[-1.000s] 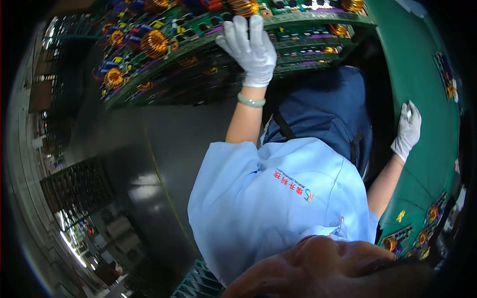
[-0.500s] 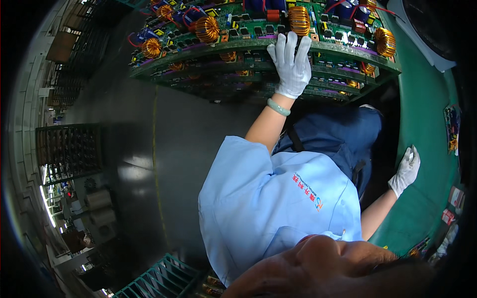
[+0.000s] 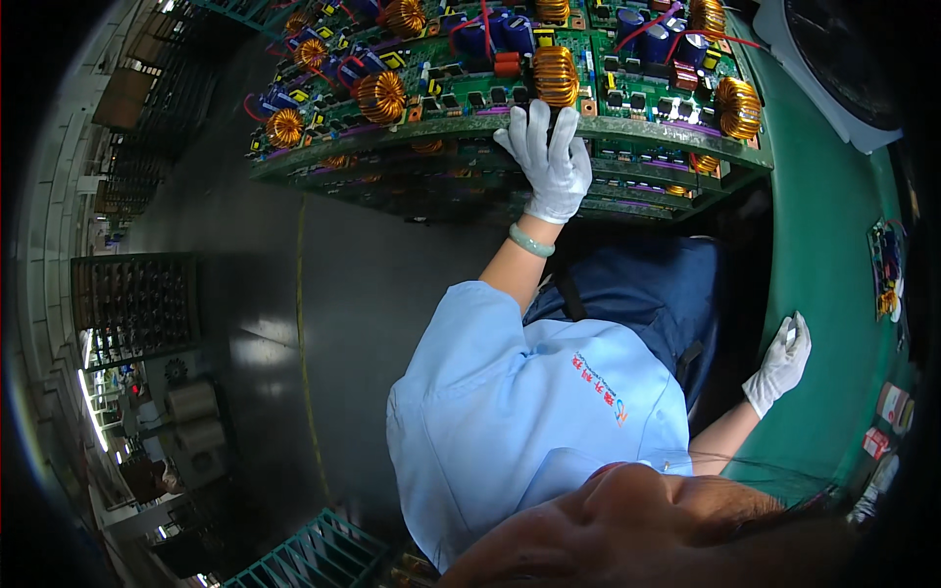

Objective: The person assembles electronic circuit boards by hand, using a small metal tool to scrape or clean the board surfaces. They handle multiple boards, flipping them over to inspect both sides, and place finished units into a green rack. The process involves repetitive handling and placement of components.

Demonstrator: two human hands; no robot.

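My left hand [image 3: 549, 169], in a white glove, reaches forward to the green rack frame [image 3: 627, 129]. Its fingers are spread and lie over the near rim, just below a copper-wound coil [image 3: 556, 76]. Green circuit boards [image 3: 441, 102] fill the rack's top level, with coils, blue capacitors and red wires on them. My right hand [image 3: 779, 367], gloved too, is at the near edge of the green tabletop [image 3: 828, 255]. The fingers are curled with a small white piece [image 3: 791, 336] between them; what it is, I cannot make out.
Lower rack levels carry more boards. A loose circuit board [image 3: 887, 269] and a small red-and-white box [image 3: 875, 443] are along the table's far right. A grey machine with a dark round part [image 3: 843, 64] stands at upper right. Another green rack [image 3: 309, 554] is at lower left.
The rack and both hands sit slightly lower and further left in the picture, along with my body. Left fingers stay spread on the rim; right hand stays curled.
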